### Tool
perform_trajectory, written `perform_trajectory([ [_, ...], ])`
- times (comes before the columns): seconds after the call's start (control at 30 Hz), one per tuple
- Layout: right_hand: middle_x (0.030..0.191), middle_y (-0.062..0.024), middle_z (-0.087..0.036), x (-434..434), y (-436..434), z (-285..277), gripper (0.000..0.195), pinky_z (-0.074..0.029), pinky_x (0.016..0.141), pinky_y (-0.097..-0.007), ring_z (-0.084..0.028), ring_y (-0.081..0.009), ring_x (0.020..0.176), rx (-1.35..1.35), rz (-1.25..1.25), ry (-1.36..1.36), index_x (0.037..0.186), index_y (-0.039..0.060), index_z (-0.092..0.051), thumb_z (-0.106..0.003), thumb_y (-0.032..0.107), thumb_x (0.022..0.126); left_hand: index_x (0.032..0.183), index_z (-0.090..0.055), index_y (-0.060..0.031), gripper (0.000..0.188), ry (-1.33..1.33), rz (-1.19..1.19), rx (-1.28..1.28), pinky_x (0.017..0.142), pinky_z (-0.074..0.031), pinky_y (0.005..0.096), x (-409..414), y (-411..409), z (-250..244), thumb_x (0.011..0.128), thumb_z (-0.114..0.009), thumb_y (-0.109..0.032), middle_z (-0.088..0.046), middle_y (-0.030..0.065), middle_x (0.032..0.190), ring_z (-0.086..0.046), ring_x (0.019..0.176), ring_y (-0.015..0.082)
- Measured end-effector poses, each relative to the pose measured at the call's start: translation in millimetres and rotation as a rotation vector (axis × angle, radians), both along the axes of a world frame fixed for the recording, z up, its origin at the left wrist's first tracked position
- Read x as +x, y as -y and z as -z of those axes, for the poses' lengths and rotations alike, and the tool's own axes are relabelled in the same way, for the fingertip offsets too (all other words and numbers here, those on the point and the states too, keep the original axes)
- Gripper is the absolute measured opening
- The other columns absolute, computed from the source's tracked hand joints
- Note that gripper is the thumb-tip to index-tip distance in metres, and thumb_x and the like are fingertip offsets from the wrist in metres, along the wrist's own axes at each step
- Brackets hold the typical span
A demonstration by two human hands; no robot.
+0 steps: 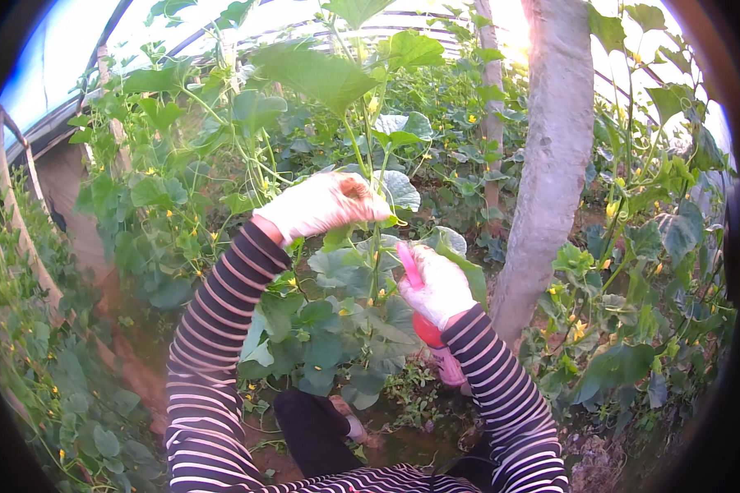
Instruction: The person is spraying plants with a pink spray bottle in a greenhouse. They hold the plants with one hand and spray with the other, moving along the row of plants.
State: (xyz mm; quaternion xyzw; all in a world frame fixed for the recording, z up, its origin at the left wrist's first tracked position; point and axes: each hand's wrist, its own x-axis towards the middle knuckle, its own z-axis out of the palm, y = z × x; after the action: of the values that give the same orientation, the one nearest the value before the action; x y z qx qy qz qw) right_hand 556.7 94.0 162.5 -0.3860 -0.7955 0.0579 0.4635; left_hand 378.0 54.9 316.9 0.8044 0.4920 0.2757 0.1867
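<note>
My left hand [327, 206], in a thin white glove, pinches a small green part of a climbing cucumber or melon vine [375, 259] in front of me. Its fingers hide exactly which part they hold. Lower and to the right, my gloved right hand [439, 282] grips a pink spray bottle [449, 365] by its head. The pink trigger [411, 266] points up beside my fingers. Below the hand show the bottle's red top [428, 331] and its body, which bears writing and is partly covered by my striped sleeve. Broad leaves [339, 336] surround both hands.
A thick pale post [552, 154] rises just right of my right hand. Flowering vines [629, 296] crowd the right side, and more rows of plants [43, 370] stand at left beside a bare soil path [132, 351]. My bent leg [311, 431] is below.
</note>
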Motion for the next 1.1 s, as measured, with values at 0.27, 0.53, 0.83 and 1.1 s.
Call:
perform_trajectory([
  [0.27,0.094,-0.0156,-0.061,14,-4,3,0.038,-0.049,0.078,-0.0407,-0.061,-0.0338,0.086,0.001,0.079,0.063,0.104,0.0048,-0.055,-0.065,0.025,0.073,0.095,-0.053,-0.0019,0.02,-0.452,-0.335,0.623,0.069,-0.046,0.0446,-23,-8,37,0.084,-0.056,-0.018,-0.059,0.0194,0.078,-0.059,0.078,0.0361],
  [0.53,0.11,-0.0165,-0.059,39,-26,16,0.051,-0.047,0.089,-0.0356,-0.058,-0.0319,0.101,-0.053,-0.06,0.046,0.122,0.006,-0.053,-0.065,0.02,0.075,0.089,-0.057,-0.0061,0.013,-0.196,0.075,0.615,0.061,-0.046,0.0401,-50,-17,54,0.086,-0.05,-0.017,-0.058,0.0148,0.072,-0.057,0.068,0.0333],
  [0.83,0.127,-0.0172,-0.052,50,-18,23,0.052,-0.043,0.097,-0.0342,-0.052,-0.0292,0.116,0.176,0.055,0.207,0.127,0.0075,-0.05,-0.061,0.018,0.077,0.096,-0.063,-0.0044,0.022,-0.069,-0.112,0.507,0.063,-0.044,0.0288,-56,-28,54,0.091,-0.049,-0.021,-0.058,0.0042,0.074,-0.05,0.065,0.0103],
  [1.1,0.13,-0.014,-0.051,55,-6,16,0.047,-0.037,0.103,-0.0309,-0.049,-0.0242,0.121,-0.032,-0.056,0.059,0.123,0.0021,-0.053,-0.06,0.006,0.076,0.106,-0.063,-0.0056,0.053,0.698,-0.073,-0.053,0.056,-0.047,0.029,-33,-156,-9,0.094,-0.04,-0.052,-0.061,0.0055,0.076,-0.054,0.059,0.0131],
])
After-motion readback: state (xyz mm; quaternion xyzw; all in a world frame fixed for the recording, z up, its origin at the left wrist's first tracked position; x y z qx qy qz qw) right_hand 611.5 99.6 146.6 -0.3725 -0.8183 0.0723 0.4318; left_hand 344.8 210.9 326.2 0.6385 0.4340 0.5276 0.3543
